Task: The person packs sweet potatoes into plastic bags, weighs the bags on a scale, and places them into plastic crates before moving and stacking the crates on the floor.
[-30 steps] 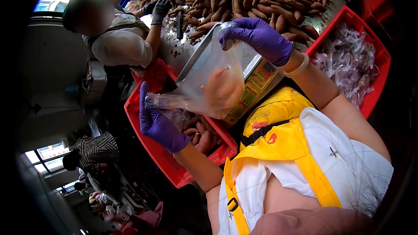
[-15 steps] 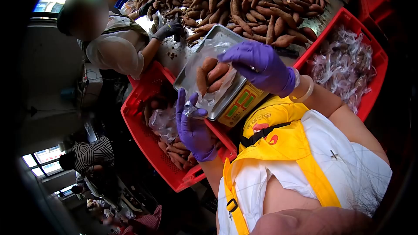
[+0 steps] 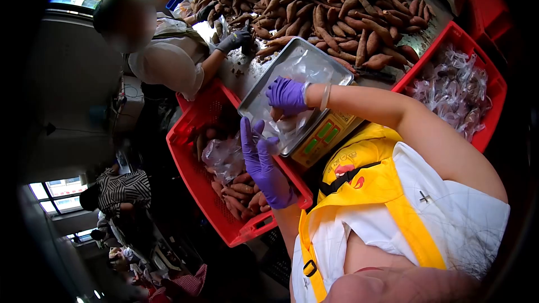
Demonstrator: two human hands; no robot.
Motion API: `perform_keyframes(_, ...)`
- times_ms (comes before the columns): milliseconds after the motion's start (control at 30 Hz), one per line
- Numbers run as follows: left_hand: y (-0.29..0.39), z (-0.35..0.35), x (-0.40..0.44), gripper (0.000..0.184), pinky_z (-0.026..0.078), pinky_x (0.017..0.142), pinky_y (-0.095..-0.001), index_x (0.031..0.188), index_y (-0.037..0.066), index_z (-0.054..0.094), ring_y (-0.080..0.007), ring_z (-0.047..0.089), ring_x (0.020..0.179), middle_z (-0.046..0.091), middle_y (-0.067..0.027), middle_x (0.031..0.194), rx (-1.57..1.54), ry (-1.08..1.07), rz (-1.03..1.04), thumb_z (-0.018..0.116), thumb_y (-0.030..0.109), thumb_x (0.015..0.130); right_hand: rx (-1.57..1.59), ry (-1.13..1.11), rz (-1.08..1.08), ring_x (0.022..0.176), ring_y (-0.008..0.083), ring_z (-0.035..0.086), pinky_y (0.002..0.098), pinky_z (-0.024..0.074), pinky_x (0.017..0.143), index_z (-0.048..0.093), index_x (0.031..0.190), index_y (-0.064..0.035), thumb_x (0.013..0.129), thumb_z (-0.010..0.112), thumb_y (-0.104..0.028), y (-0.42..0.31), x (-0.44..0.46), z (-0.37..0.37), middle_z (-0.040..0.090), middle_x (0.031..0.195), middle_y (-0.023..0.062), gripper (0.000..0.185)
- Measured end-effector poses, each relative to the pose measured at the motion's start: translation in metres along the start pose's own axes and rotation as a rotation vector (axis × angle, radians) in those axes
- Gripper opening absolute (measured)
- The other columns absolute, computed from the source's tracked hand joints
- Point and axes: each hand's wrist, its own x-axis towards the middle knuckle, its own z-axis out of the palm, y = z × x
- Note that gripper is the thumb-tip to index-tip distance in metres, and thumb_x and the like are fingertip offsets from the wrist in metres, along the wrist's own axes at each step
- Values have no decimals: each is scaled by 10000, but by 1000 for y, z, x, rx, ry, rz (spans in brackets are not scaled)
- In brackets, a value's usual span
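Observation:
My right hand (image 3: 287, 97), in a purple glove, is closed round a sweet potato (image 3: 276, 113) above the metal tray (image 3: 312, 46) of a yellow scale (image 3: 324, 138). A clear plastic bag (image 3: 293, 127) lies on the tray under and around that hand. My left hand (image 3: 263, 162), also gloved in purple, is beside the tray's near left corner with its fingers apart, touching the edge of the bag.
A red crate (image 3: 191, 155) holds loose sweet potatoes and a plastic bag. Another red crate (image 3: 496, 111) at the right holds bagged ones. Many sweet potatoes (image 3: 337, 8) are heaped behind the scale. A co-worker (image 3: 168, 64) with gloved hands works at the left.
The bag with sweet potatoes has come down onto the scale tray. My right hand has moved left and closed over them; my left hand has moved nearer the tray.

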Motion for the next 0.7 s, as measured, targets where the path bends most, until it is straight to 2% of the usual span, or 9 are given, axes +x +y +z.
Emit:
perform_keyframes(133, -2, -9, -3, 494, 469, 681, -196, 1419, 94, 396, -87, 553, 791, 600, -93, 1141, 320, 169, 199, 530, 247, 969, 319, 232, -60, 845, 280, 633, 363, 488, 806, 655, 1063, -32, 716, 749, -266, 24, -49, -14, 657, 937, 140, 429)
perform_keyframes(200, 4, -16, -7, 529, 421, 855, -238, 1446, 73, 342, -105, 549, 909, 607, -71, 1073, 376, 222, 142, 537, 184, 967, 975, 66, 212, 891, 160, 612, 310, 476, 843, 636, 1117, -25, 772, 737, -259, 27, -86, -52, 651, 992, 77, 428)
perform_keyframes(267, 4, -24, -6, 541, 409, 902, -248, 1452, 64, 331, -107, 549, 936, 613, -61, 1036, 415, 249, 128, 543, 167, 965, 1304, 215, 339, 916, 82, 579, 261, 466, 837, 642, 1118, -15, 810, 710, -308, 53, -117, -63, 648, 991, 33, 430)
perform_keyframes(300, 2, -26, -4, 507, 376, 674, -186, 1431, 95, 375, -69, 539, 770, 623, -74, 1046, 447, 272, 181, 543, 206, 965, 1276, 244, 374, 915, 84, 585, 252, 466, 834, 647, 1110, -15, 821, 693, -322, 65, -134, -70, 650, 996, 33, 425)
perform_keyframes(400, 7, -18, 0, 474, 336, 435, -121, 1407, 110, 421, -29, 532, 636, 634, -82, 1046, 470, 283, 223, 546, 219, 963, 1119, 289, 511, 910, 91, 599, 227, 464, 820, 666, 1081, -35, 860, 635, -346, 74, -168, -89, 655, 975, 25, 383)
perform_keyframes(467, 9, -12, 1, 536, 412, 885, -235, 1433, 57, 369, -97, 554, 925, 618, -51, 1016, 386, 252, 190, 576, 140, 945, 1190, 403, 408, 965, 114, 591, 266, 471, 857, 616, 1142, -34, 887, 612, -184, 98, -192, -70, 634, 1054, 42, 296)
perform_keyframes(567, 4, -10, 4, 540, 411, 873, -219, 1432, 61, 374, -87, 548, 919, 613, -49, 1020, 417, 228, 198, 585, 115, 937, 1203, 324, 489, 1024, 124, 577, 280, 466, 895, 570, 1207, -30, 895, 610, -155, 113, -229, -55, 614, 1112, 49, 338)
perform_keyframes(633, 2, -9, 5, 538, 413, 866, -216, 1431, 67, 377, -83, 544, 918, 611, -47, 1017, 419, 210, 217, 584, 110, 937, 720, 424, 272, 1045, 129, 572, 282, 462, 903, 561, 1227, -38, 929, 567, -159, 124, -245, -47, 609, 1111, 50, 322)
perform_keyframes(700, 2, -7, 3, 542, 418, 852, -217, 1431, 80, 383, -82, 535, 912, 605, -45, 1029, 421, 221, 192, 591, 97, 931, 1124, 616, 535, 982, 114, 580, 277, 475, 863, 582, 1210, -58, 921, 578, -276, 107, -247, -51, 623, 1047, 32, 362)
